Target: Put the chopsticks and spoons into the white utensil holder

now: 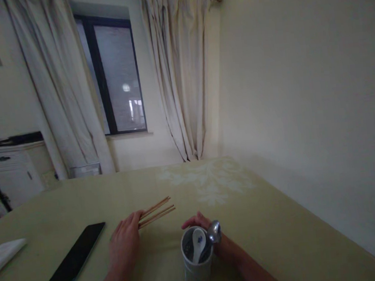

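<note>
My left hand (126, 241) lies palm down on the table (282, 233), its fingers over the near ends of a bundle of wooden chopsticks (157, 210) that point away to the right. My right hand (200, 222) rests behind a white cylindrical holder (197, 267), fingers curled, touching or close to its far side. The holder stands upright and contains a white ceramic spoon (197, 242) and a metal spoon (213, 233). Whether the right hand grips the metal spoon is unclear.
A black phone (76, 255) lies flat left of my left hand. A folded white cloth (1, 256) sits at the table's left edge. A white cabinet (11, 173), curtains and a window stand behind; a wall runs along the right.
</note>
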`<state>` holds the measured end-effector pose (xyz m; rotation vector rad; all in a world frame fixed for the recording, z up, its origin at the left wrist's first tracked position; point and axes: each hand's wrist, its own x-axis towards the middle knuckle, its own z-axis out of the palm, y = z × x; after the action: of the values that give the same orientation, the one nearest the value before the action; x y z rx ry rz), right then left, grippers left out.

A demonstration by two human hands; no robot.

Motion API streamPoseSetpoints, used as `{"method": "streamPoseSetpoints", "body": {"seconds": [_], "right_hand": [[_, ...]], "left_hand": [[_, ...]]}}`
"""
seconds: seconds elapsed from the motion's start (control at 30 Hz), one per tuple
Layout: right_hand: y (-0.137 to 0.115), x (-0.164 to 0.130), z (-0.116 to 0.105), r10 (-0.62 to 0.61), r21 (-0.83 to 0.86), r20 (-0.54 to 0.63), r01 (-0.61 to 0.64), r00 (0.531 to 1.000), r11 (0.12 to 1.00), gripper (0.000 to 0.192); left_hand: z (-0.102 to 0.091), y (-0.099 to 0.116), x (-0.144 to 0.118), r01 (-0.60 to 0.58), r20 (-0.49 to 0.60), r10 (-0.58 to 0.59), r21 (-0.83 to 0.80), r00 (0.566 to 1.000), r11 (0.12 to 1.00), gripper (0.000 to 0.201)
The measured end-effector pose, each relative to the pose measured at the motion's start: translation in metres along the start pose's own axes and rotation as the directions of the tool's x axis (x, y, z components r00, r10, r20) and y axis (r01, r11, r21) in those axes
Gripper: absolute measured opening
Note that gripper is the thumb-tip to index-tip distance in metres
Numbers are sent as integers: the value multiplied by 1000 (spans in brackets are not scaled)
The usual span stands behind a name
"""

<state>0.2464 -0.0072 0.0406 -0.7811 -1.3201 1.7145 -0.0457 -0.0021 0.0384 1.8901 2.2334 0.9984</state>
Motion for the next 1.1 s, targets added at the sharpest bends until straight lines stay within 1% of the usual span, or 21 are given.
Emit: {"method": "streamPoseSetpoints", "body": {"seconds": [0.03,0.07,0.1,0.17,0.23,0.3,0.37,0.4,0.47,0.53,0.6,0.67,0.77,0.87,0.93,1.1], "right_hand": [[1,0,0,-4,-4,-2,4,1000,1000,78],[2,1,-1,-9,-5,-1,9,1000,1000,78],[4,1,-1,-12,-1,1,12,1000,1000,78],[7,2,-3,-12,14,14,11,1000,1000,77],[8,3,-5,-11,15,27,10,1000,1000,77],[8,3,-5,-15,1,27,15,1000,1000,77],[8,3,-5,-19,-14,14,19,1000,1000,79],[8,3,-5,-20,-19,7,20,1000,1000,80],[8,4,-5,-25,-23,-2,25,1000,999,81],[9,5,-5,-31,-23,3,31,1000,999,80],[10,6,-6,-32,-19,8,32,999,999,79],[11,6,-7,-19,2,9,19,1000,1000,78],[12,8,-8,-1,41,5,1,1000,999,79],[15,12,-10,-28,52,-17,28,999,998,82],[17,14,-11,-42,67,-27,43,999,997,82],[18,15,-10,-39,83,-18,40,999,996,80]], "left_hand": [[1,-1,-2,-10,67,1,143,998,990,52],[3,-3,-4,-23,125,-7,239,992,971,56],[6,-4,-5,-38,168,-12,293,986,955,59],[12,-9,-4,-43,201,-24,322,979,946,63],[18,-15,0,-19,202,-42,291,979,957,64],[23,-22,6,34,206,-82,227,975,973,60],[25,-30,12,53,246,-86,138,965,989,53],[26,-34,14,44,269,-68,94,961,995,54],[28,-39,17,-17,297,6,34,955,999,66],[30,-41,18,-102,299,85,42,951,994,69],[31,-38,16,-156,303,120,98,946,983,63],[32,-31,12,-167,306,114,154,945,974,55],[30,-16,5,-120,261,52,254,964,960,49],[29,-4,-2,-69,210,-9,359,978,931,47],[28,-2,-5,-84,215,3,369,977,926,47],[24,-4,-1,-148,242,72,314,968,938,47]]}}
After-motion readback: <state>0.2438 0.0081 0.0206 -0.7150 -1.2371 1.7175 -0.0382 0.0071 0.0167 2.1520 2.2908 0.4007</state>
